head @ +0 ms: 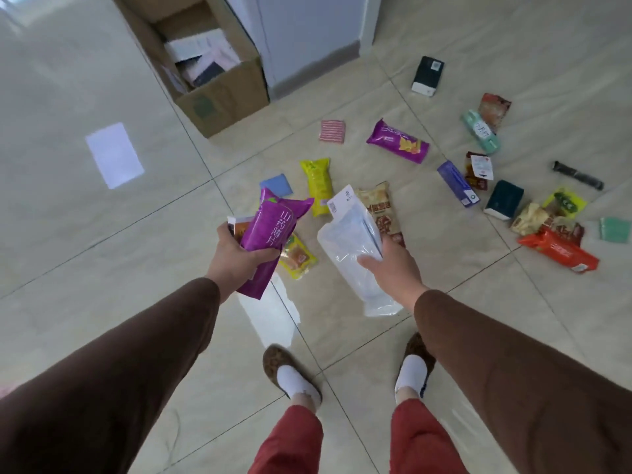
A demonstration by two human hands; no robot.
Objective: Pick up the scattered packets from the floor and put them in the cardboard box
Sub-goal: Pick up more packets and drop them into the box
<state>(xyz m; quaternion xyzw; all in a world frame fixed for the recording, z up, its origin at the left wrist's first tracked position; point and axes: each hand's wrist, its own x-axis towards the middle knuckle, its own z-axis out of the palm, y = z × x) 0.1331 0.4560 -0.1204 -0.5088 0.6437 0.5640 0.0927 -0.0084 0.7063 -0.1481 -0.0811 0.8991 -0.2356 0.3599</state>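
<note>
My left hand (236, 256) grips a purple packet (273, 230) together with a smaller orange-and-white packet (237, 225) behind it. My right hand (393, 265) holds a clear white plastic packet (349, 244) upright above the floor. The open cardboard box (225, 94) stands at the far left, with several packets inside. Many packets lie scattered on the tiles ahead: a yellow one (318, 181), a second purple one (398, 141), a beige one (379, 203), an orange one (561, 249) and a small yellow-orange one (297, 258).
More items lie at the right: a black box (427, 76), a teal bottle-shaped pack (482, 131), a blue-purple box (458, 183), a dark green pack (504, 200), a black tube (578, 175). A white cabinet (307, 35) stands behind the box. My slippered feet (290, 374) stand below.
</note>
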